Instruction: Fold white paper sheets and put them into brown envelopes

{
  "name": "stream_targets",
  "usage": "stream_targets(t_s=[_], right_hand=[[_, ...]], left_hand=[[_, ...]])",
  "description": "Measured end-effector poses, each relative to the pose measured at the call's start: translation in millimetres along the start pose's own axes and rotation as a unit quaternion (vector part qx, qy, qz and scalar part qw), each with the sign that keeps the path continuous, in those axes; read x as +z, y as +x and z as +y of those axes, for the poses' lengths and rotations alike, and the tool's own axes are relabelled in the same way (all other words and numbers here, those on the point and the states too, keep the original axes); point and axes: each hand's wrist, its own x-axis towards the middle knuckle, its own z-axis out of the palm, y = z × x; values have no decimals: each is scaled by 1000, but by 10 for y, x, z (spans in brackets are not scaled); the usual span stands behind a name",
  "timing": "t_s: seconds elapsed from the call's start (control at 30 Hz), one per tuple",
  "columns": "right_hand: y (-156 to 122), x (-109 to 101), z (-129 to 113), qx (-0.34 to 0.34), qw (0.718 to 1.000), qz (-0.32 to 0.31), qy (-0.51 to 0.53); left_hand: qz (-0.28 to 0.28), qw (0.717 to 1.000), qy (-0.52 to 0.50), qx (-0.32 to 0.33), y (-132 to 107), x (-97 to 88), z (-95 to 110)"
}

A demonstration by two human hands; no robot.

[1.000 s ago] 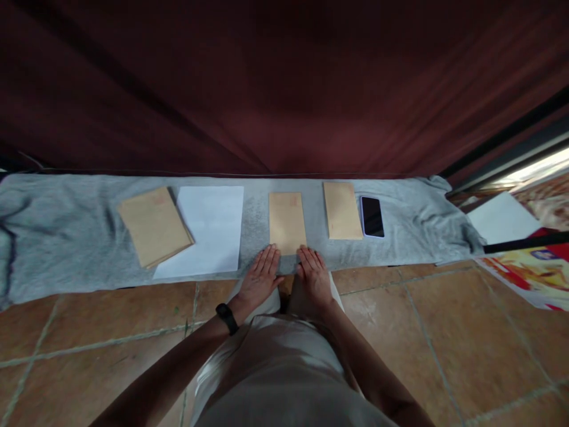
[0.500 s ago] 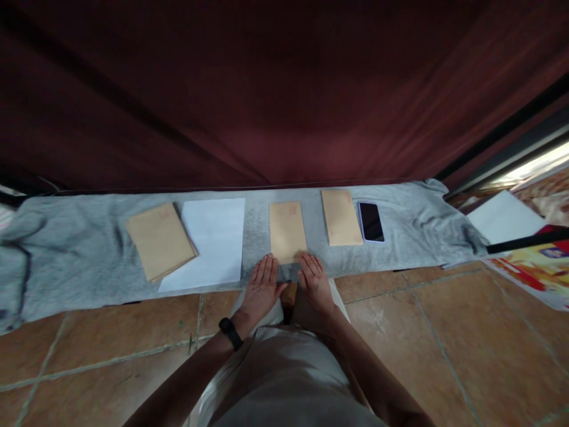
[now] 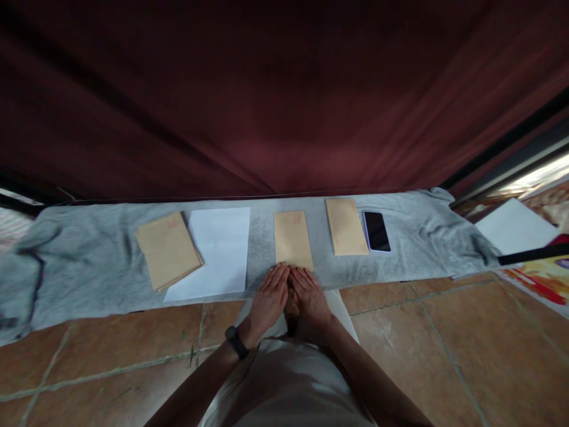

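A brown paper envelope (image 3: 293, 237) with a small red print lies in front of me on a grey cloth (image 3: 262, 249). At its near edge, my left hand (image 3: 269, 296) rests with fingers stretched out over the paper. Beside it, my right hand (image 3: 311, 299) lies flat on the same edge, so the fingertips of both hands nearly meet. The hands cover the envelope's near end. To the left, a stack of brown envelopes (image 3: 169, 252) overlaps white paper sheets (image 3: 222, 249). Further right lies another brown envelope or small stack (image 3: 347, 228).
A phone (image 3: 377, 231) in a pale purple case lies right of the envelopes. Behind the cloth hangs a dark red fabric (image 3: 284, 130). A white sheet (image 3: 515, 225) and a colourful printed box or bag (image 3: 537, 281) sit at far right, above the tiled floor (image 3: 400, 344).
My hands have slid inward from the envelope's two near corners to the middle of its near edge. The whole view has shifted slightly.
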Motion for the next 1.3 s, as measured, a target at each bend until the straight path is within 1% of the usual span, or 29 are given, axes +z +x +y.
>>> stream_targets(t_s=[0.13, 0.23, 0.33, 0.47, 0.6, 0.73, 0.9, 1.13, 1.3], right_hand=[[-33, 106, 9, 5, 1000, 22, 3], [-52, 173, 27, -1, 1000, 30, 8], [-55, 172, 33, -1, 999, 34, 7], [-8, 78, -12, 24, 999, 16, 16], [47, 6, -61, 32, 999, 10, 21], [46, 18, -61, 24, 1000, 20, 3], [39, 25, -53, 12, 1000, 19, -6], [36, 46, -51, 8, 1000, 20, -16], [15, 91, -21, 7, 1000, 19, -21]], left_hand=[[-21, 998, -34, 50, 265, -7, 15], [-46, 994, -36, 88, 463, 69, 17], [-55, 993, -32, 103, 625, 151, -18], [-56, 994, -15, 97, 815, 204, -120], [-77, 992, 16, 94, 1017, 203, -238], [-95, 991, 43, 84, 1242, 177, -314], [-99, 992, 60, 56, 1488, 183, -373], [-93, 992, 83, 31, 1702, 247, -472], [-96, 991, 92, 29, 1766, 218, -474]])
